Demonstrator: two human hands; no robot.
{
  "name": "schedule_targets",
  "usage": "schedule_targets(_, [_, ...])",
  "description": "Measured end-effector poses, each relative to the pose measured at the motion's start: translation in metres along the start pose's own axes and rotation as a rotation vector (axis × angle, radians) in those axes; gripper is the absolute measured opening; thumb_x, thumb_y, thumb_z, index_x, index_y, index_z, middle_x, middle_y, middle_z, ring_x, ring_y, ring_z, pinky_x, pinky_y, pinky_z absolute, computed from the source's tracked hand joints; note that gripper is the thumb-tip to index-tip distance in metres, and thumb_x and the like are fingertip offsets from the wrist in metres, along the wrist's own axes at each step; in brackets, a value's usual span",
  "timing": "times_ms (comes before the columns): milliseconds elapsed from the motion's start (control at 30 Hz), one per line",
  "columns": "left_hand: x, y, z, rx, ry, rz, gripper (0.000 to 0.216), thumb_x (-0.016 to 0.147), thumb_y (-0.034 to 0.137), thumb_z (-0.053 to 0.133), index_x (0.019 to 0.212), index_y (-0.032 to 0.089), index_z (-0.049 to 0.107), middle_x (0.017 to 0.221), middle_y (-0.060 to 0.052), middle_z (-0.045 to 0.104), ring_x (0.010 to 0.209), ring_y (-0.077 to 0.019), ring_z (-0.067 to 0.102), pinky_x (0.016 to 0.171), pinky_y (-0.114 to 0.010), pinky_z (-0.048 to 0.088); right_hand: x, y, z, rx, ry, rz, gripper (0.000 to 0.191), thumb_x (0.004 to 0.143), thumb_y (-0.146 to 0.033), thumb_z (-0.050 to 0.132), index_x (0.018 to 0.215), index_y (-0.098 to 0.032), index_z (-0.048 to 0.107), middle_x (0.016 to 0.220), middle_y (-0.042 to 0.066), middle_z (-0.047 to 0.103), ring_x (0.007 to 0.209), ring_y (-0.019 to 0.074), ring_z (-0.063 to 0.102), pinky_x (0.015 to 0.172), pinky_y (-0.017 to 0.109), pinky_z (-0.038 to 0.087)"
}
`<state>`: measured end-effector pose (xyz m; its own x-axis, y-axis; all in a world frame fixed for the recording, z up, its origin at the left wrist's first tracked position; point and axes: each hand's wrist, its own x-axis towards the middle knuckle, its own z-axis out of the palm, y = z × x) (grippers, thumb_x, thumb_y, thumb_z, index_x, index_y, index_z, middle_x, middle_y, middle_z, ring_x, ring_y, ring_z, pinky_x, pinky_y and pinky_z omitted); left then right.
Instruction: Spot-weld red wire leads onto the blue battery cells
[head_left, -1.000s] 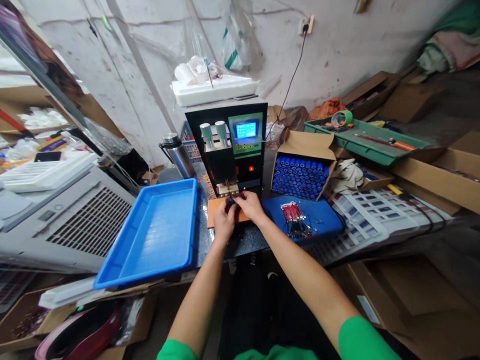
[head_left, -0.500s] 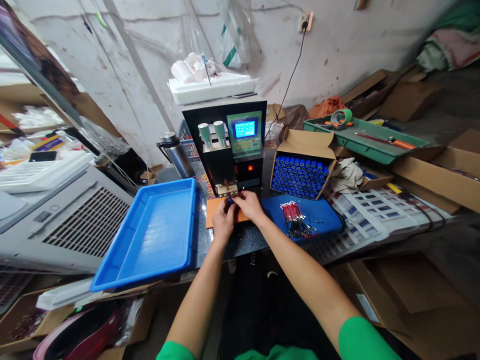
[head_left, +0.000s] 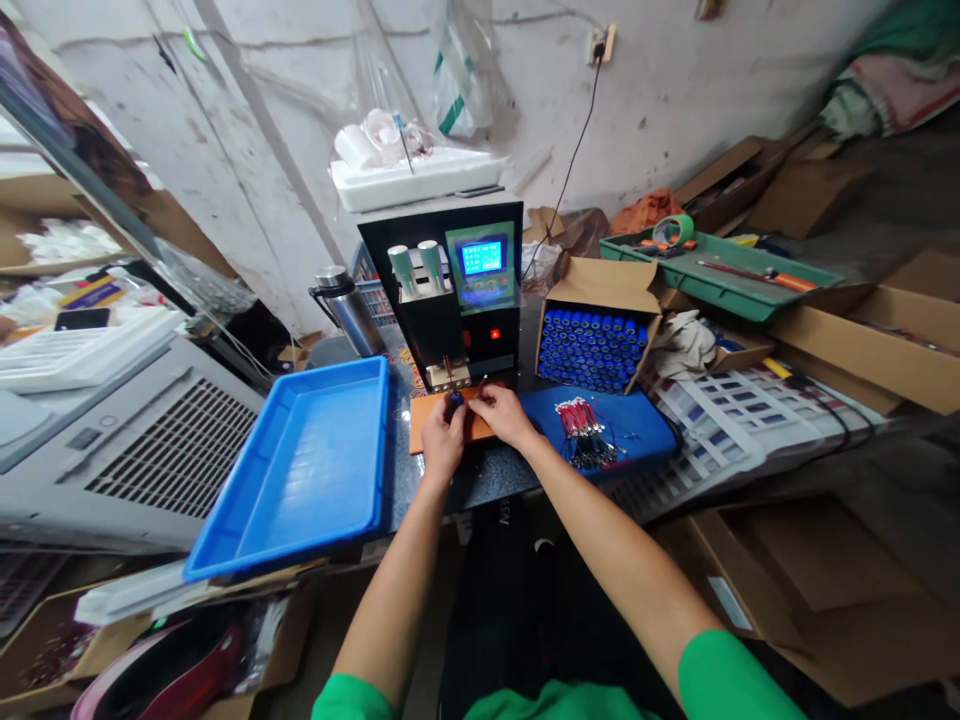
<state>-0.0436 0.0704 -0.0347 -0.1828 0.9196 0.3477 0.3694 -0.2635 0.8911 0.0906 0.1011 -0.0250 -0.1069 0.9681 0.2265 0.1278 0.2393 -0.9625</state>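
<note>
Below the electrode tips of a black spot welder [head_left: 420, 340], my left hand [head_left: 442, 440] is closed around a blue cylindrical battery cell [head_left: 456, 398]. Its upper end is right at the electrodes. Just to the right, my right hand [head_left: 501, 414] pinches a thin wire lead [head_left: 483, 381], whose tip sticks up above the fingers. Whether the wire touches the cell cannot be made out. Both hands are over an orange board [head_left: 422, 412]. On a blue pad [head_left: 649, 425] lies a bundle of red and black wire leads [head_left: 583, 420] with white connectors.
An open cardboard box [head_left: 600, 280] of blue cells stands right of the welder. To the left lies a blue plastic tray [head_left: 315, 440], with a steel thermos [head_left: 349, 310] behind it. A green tray [head_left: 750, 270] with tape and tools sits at the back right.
My right hand has drawn slightly apart from the left, and the cell shows more clearly. The welder's screen looks different. The whole view has shifted a little.
</note>
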Motion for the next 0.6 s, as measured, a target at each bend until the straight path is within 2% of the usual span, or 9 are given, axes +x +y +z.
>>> schedule_targets(200, [0.003,0.002,0.000,-0.026,-0.027,-0.013,0.027,0.086,0.038,0.061,0.101,0.016,0.068,0.092,-0.007,0.072,0.085,-0.0197,0.067,0.084,-0.034,0.053,0.001,0.003,-0.001,0.051,-0.008,0.001,0.027,0.075,-0.039,0.060,0.057,-0.020,0.055,0.054,-0.002,0.054,0.060,0.0147,0.050,0.059,0.026,0.037])
schedule_targets(367, [-0.004,0.006,-0.011,-0.087,0.057,0.023,0.036,0.087,0.039,0.061,0.113,0.016,0.066,0.110,-0.011,0.071,0.101,-0.0221,0.068,0.094,-0.038,0.053,0.002,0.005,-0.003,0.098,-0.019,0.039,0.029,0.073,-0.040,0.059,0.054,-0.021,0.052,0.048,-0.004,0.047,0.055,0.0132,0.046,0.055,0.025,0.033])
schedule_targets(467, [-0.017,0.004,-0.025,0.053,0.096,0.040,0.032,0.092,0.040,0.053,0.106,0.017,0.069,0.107,-0.010,0.072,0.102,-0.0226,0.067,0.094,-0.039,0.052,0.002,0.005,-0.003,0.113,-0.017,0.061,0.029,0.072,-0.040,0.059,0.054,-0.020,0.051,0.047,-0.004,0.046,0.054,0.0127,0.044,0.053,0.025,0.031])
schedule_targets(600, [-0.031,-0.001,-0.036,0.324,0.071,0.119,0.024,0.090,0.035,0.056,0.101,0.019,0.070,0.094,-0.008,0.073,0.090,-0.0218,0.066,0.084,-0.036,0.052,0.002,0.007,-0.004,0.166,-0.024,0.082,0.029,0.071,-0.041,0.060,0.053,-0.020,0.051,0.047,-0.004,0.047,0.051,0.0116,0.042,0.051,0.025,0.030])
